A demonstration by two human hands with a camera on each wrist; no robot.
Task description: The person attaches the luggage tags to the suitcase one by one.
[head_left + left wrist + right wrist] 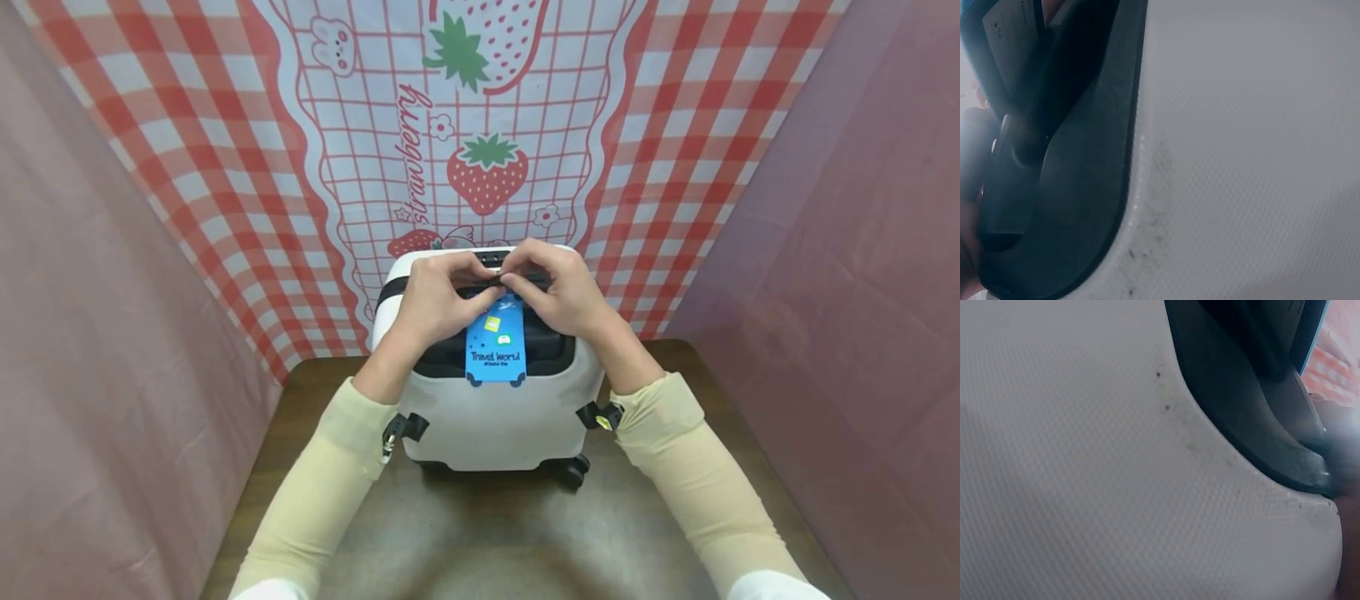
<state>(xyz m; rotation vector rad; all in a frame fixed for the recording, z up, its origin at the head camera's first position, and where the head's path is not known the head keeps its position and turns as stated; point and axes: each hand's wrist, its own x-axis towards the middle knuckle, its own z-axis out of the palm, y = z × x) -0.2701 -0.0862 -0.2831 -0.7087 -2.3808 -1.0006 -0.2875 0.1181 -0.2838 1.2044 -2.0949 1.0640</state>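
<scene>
cream sleeves nearest camera, both forearms reaching forward over brown table. white suitcase upright on table, closed (contents not visible), black wheels at lower corners. left hand and right hand meet on top at black handle, fingers curled, pinching strap end of blue luggage tag. tag hangs flat over handle recess, reads "travel world". wrist views: only white shell and dark trim, fingers barely seen. strawberry check cloth behind.
</scene>
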